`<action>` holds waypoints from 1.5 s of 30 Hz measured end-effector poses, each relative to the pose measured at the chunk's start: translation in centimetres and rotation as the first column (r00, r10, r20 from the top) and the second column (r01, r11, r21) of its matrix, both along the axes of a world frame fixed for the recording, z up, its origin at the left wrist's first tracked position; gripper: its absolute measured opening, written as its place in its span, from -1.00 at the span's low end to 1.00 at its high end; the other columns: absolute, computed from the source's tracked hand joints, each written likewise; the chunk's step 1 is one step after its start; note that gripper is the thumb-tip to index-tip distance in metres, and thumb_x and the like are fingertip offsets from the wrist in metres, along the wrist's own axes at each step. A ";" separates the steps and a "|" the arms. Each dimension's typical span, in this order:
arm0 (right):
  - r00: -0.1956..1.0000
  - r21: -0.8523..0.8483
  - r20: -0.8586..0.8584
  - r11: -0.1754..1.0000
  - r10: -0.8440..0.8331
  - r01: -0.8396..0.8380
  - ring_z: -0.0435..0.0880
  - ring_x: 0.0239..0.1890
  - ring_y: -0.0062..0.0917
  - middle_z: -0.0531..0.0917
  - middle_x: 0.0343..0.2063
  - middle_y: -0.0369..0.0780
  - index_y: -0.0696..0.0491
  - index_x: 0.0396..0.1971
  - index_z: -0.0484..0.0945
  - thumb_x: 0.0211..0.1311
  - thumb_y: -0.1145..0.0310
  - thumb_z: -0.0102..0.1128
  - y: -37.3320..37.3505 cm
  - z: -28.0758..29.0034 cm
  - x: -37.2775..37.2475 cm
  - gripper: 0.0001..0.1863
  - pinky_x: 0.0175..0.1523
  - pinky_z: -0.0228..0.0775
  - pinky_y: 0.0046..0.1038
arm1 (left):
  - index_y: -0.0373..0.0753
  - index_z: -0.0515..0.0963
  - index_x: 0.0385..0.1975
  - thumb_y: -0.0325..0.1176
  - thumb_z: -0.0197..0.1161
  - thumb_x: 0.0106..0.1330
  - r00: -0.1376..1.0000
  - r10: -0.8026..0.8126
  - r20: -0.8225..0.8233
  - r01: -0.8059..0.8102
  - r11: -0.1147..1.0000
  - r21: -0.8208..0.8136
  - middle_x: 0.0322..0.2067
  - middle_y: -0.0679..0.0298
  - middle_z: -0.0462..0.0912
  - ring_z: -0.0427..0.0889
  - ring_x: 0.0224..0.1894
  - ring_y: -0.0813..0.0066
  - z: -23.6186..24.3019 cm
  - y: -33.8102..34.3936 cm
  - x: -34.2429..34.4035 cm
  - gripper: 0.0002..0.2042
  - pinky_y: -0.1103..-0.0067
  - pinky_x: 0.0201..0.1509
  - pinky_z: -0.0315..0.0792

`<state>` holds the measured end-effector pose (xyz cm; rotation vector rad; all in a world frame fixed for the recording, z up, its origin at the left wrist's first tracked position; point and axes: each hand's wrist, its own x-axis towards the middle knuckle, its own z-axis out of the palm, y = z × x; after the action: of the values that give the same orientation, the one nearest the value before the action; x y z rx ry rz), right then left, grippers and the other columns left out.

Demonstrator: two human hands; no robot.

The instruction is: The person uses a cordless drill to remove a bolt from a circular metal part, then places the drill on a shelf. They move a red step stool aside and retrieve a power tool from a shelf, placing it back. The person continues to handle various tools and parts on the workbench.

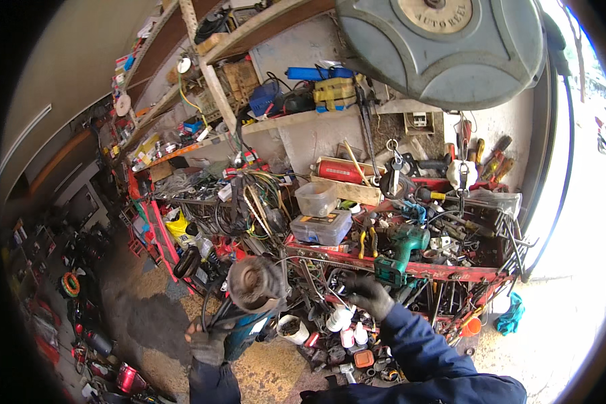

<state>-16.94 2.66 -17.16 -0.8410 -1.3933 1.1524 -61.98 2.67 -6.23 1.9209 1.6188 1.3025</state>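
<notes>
Toward seven o'clock, the left hand [207, 346] clasps a blue power tool [244, 334] with looped black cable [215, 314]; toward five, the right hand [372, 297] curls below the red tray [451, 271], its grip untellable; lifting seems done, setting down remains.

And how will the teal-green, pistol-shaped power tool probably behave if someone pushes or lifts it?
The tool is probably heavy for its size, given its thick body and blocky base. Its hard-looking casing should stay stiff. A push might tip it, since its base appears to overhang the red metal tray at the front.
</notes>
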 end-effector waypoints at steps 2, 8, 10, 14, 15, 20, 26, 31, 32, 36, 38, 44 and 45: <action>0.997 0.221 0.047 0.974 -0.066 0.054 0.35 0.28 -0.36 0.37 0.24 -0.08 0.17 0.32 0.17 0.13 0.41 0.36 2.5 6.3 -1.0 -0.22 0.33 0.20 -0.34 | -0.47 0.46 -0.16 -0.17 0.17 0.37 0.976 -0.169 0.135 0.164 0.985 0.049 -0.16 -0.11 0.59 0.65 -0.14 0.01 3.1 0.5 1.6 -0.62 0.09 -0.10 0.61; 0.787 0.167 -0.375 0.870 0.490 -0.463 0.42 0.23 -0.39 0.43 0.20 -0.12 0.13 0.29 0.23 0.19 0.36 0.32 3.9 14.9 -6.1 -0.31 0.34 0.24 -0.32 | -0.53 0.45 -0.18 -0.20 0.16 0.39 0.358 -0.713 0.603 0.745 0.608 0.276 -0.16 -0.14 0.59 0.65 -0.13 -0.02 8.7 1.7 6.7 -0.62 0.04 -0.10 0.63; 0.601 0.254 -0.450 0.740 0.661 -0.623 0.50 0.17 -0.40 0.50 0.14 -0.12 0.11 0.25 0.31 0.33 0.35 0.12 2.5 15.8 -7.9 -0.49 0.30 0.33 -0.32 | -0.43 0.44 -0.33 -0.22 0.11 0.40 -0.009 -0.657 0.754 0.839 0.405 0.363 -0.10 -0.18 0.54 0.61 -0.08 -0.09 8.7 2.9 8.3 -0.69 -0.02 -0.05 0.59; 0.247 0.348 -0.738 0.668 0.627 -0.658 0.53 0.15 -0.34 0.51 0.14 -0.11 0.10 0.25 0.30 0.42 0.35 -0.05 -0.9 16.3 -9.8 -0.57 0.29 0.38 -0.28 | -0.57 0.49 -0.10 -0.07 0.01 0.35 -0.271 -0.376 0.886 0.923 0.159 0.350 -0.08 -0.18 0.59 0.60 -0.06 -0.10 9.6 6.1 8.1 -0.47 0.08 0.12 0.45; 0.220 0.369 -0.758 0.682 0.614 -0.632 0.51 0.18 -0.32 0.49 0.16 -0.12 0.10 0.26 0.28 0.42 0.37 -0.05 -1.1 16.3 -10.5 -0.56 0.29 0.37 -0.28 | -0.57 0.48 -0.09 -0.10 -0.01 0.36 -0.280 -0.372 0.885 0.922 0.151 0.355 -0.08 -0.18 0.59 0.60 -0.06 -0.10 9.9 6.8 7.8 -0.49 0.08 0.12 0.45; 0.880 0.292 -0.474 0.940 -0.021 0.179 0.48 0.18 -0.36 0.49 0.13 -0.16 0.09 0.28 0.19 0.24 0.28 0.23 0.4 15.6 -15.7 -0.35 0.26 0.39 -0.33 | -0.50 0.45 -0.07 -0.27 -0.04 0.38 -0.447 -0.286 0.847 0.871 0.078 0.486 -0.08 -0.18 0.58 0.60 -0.06 -0.07 11.5 11.6 6.0 -0.64 0.11 0.11 0.48; 0.812 0.255 -0.554 0.891 -0.184 0.376 0.64 -0.13 -0.38 0.59 -0.05 -0.12 0.15 0.22 0.27 0.34 0.02 0.08 0.9 16.1 -20.3 -0.38 -0.05 0.53 -0.29 | -0.37 0.38 -0.22 -0.28 -0.11 0.43 -0.150 -0.783 0.604 0.853 0.206 0.479 0.04 -0.16 0.49 0.55 0.07 0.01 13.6 17.2 5.2 -0.75 0.10 0.20 0.46; 0.854 0.487 -0.287 0.701 -0.434 0.521 0.36 0.24 -0.22 0.19 0.29 0.10 0.07 0.41 -0.52 0.17 0.55 0.22 4.6 18.0 -25.0 0.10 0.26 0.28 -0.23 | -0.38 0.42 -0.24 -0.59 0.29 0.10 0.410 -0.758 0.507 0.552 0.649 0.524 -0.24 0.11 0.62 0.63 -0.24 0.38 14.3 17.2 8.3 -0.75 0.39 0.02 0.54; 0.831 0.531 -0.188 0.657 -0.524 0.535 0.29 0.31 -0.16 0.15 0.33 0.12 0.06 0.41 -0.52 0.14 0.55 0.27 5.3 18.7 -25.1 0.14 0.31 0.22 -0.24 | -0.36 0.40 -0.28 -0.62 0.31 0.06 0.419 -0.757 0.501 0.527 0.652 0.545 -0.28 0.15 0.62 0.61 -0.29 0.41 14.6 17.0 8.9 -0.74 0.43 -0.02 0.54; 0.673 0.722 -0.034 0.448 -0.739 0.528 0.23 0.34 -0.02 0.15 0.29 0.21 0.25 0.38 -0.48 -0.14 0.15 0.55 5.5 20.4 -25.6 0.39 0.35 0.16 -0.20 | -0.29 0.39 -0.34 -0.61 0.30 0.00 0.408 -0.691 0.597 0.445 0.721 0.531 -0.45 0.30 0.56 0.50 -0.42 0.54 16.5 15.4 11.1 -0.74 0.58 -0.24 0.46; 0.381 0.791 0.075 0.288 -0.921 0.539 0.26 0.32 -0.13 0.16 0.30 0.12 0.20 0.40 -0.42 -0.17 0.22 0.56 4.3 21.1 -25.1 0.37 0.34 0.17 -0.24 | -0.29 0.42 -0.37 -0.55 0.31 0.00 0.517 -0.594 0.617 0.428 0.803 0.415 -0.49 0.31 0.56 0.51 -0.44 0.54 17.8 14.3 12.1 -0.77 0.59 -0.27 0.46; 0.175 0.845 0.041 0.128 -0.984 0.519 0.17 0.26 0.20 0.07 0.25 0.30 0.39 0.34 -0.26 -0.34 0.00 0.57 3.4 23.5 -22.9 0.41 0.29 0.13 0.07 | -0.34 0.54 -0.48 -0.43 0.34 0.01 0.554 -0.680 0.480 0.417 0.726 0.547 -0.46 0.20 0.64 0.58 -0.44 0.42 21.1 11.6 14.5 -0.85 0.50 -0.25 0.48; 0.122 0.862 0.041 0.097 -0.992 0.498 0.17 0.25 0.21 0.07 0.24 0.31 0.39 0.34 -0.24 -0.35 -0.01 0.57 3.5 23.9 -22.6 0.41 0.28 0.13 0.08 | -0.34 0.54 -0.49 -0.42 0.33 0.02 0.556 -0.693 0.458 0.411 0.709 0.573 -0.47 0.17 0.64 0.59 -0.43 0.37 21.7 11.8 14.8 -0.85 0.48 -0.24 0.48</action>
<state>-39.53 6.15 6.76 -1.2648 -1.2857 -0.7595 -47.16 14.43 15.49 1.6501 0.3191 1.7900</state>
